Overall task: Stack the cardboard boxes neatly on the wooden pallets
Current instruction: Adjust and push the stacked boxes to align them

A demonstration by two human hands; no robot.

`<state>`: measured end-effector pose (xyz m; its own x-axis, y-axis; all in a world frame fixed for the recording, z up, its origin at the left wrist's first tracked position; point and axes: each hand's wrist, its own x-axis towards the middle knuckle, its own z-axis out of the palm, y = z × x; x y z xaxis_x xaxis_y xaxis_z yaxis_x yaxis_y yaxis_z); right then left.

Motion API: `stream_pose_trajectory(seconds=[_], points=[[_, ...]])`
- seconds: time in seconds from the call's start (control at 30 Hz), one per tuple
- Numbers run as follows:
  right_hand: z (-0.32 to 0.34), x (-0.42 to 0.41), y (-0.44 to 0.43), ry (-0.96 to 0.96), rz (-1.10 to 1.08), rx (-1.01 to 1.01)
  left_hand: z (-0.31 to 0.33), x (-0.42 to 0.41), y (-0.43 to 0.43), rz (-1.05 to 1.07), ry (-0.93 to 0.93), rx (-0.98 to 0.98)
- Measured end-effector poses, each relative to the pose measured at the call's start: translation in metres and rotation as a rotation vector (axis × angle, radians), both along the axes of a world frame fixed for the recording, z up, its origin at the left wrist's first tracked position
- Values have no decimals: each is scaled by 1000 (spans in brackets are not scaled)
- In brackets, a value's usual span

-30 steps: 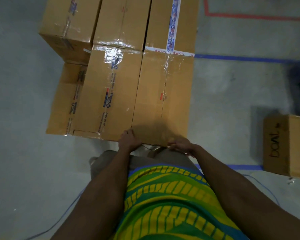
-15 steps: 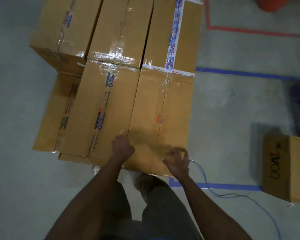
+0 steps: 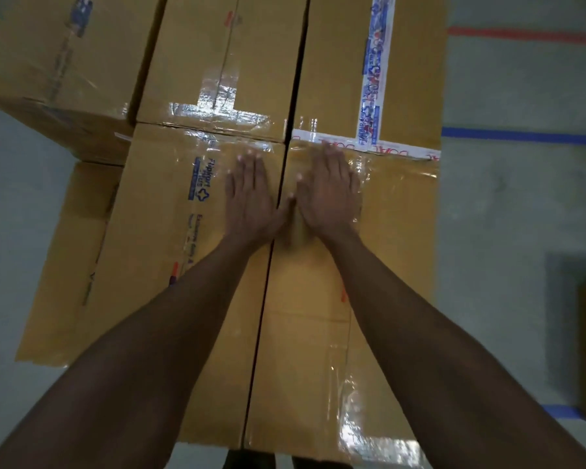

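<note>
Flanking stacked cardboard boxes [image 3: 389, 265], grey floor [image 3: 521, 214] bears blue tape [image 3: 521, 136].

Left hand: I have my left hand [image 3: 251, 198] laid flat, palm down, its back toward the camera.
Left fingers: the fingers [image 3: 247, 167] are straight and close together, pointing away from me.
Right hand: my right hand [image 3: 329, 194] lies flat the same way, just beside the left, fingers straight.
Thumbs: the left thumb [image 3: 282, 211] and right thumb [image 3: 299, 186] angle inward toward each other; I can't tell whether they touch.
Arms: my bare left forearm [image 3: 149, 333] and right forearm [image 3: 420, 333] stretch forward, converging toward the wrists.
</note>
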<state>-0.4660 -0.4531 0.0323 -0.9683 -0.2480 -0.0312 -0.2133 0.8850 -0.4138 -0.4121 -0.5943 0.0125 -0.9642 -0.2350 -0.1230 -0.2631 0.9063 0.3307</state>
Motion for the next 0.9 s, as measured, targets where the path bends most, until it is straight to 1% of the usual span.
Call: stream_pose_trajectory(seconds=[0.1, 0.2, 0.27, 0.47, 0.77, 0.9], points=[[-25, -30, -16, 108, -42, 49, -19, -33, -11, -46, 78, -22], [-48, -28, -26, 146, -28, 112, -36, -45, -14, -99, 132, -99], [-55, -27, -28, 161, -32, 119, -44, -46, -13, -113, 158, -112], [-54, -29, -30, 178, -21, 132, -41, -49, -14, -202, 220, -58], [-53, -32, -31, 166, -48, 154, -39, -50, -13, -194, 217, -64], [-49, -38, -37, 145, -81, 104, -39, -49, -14, -196, 210, -47]])
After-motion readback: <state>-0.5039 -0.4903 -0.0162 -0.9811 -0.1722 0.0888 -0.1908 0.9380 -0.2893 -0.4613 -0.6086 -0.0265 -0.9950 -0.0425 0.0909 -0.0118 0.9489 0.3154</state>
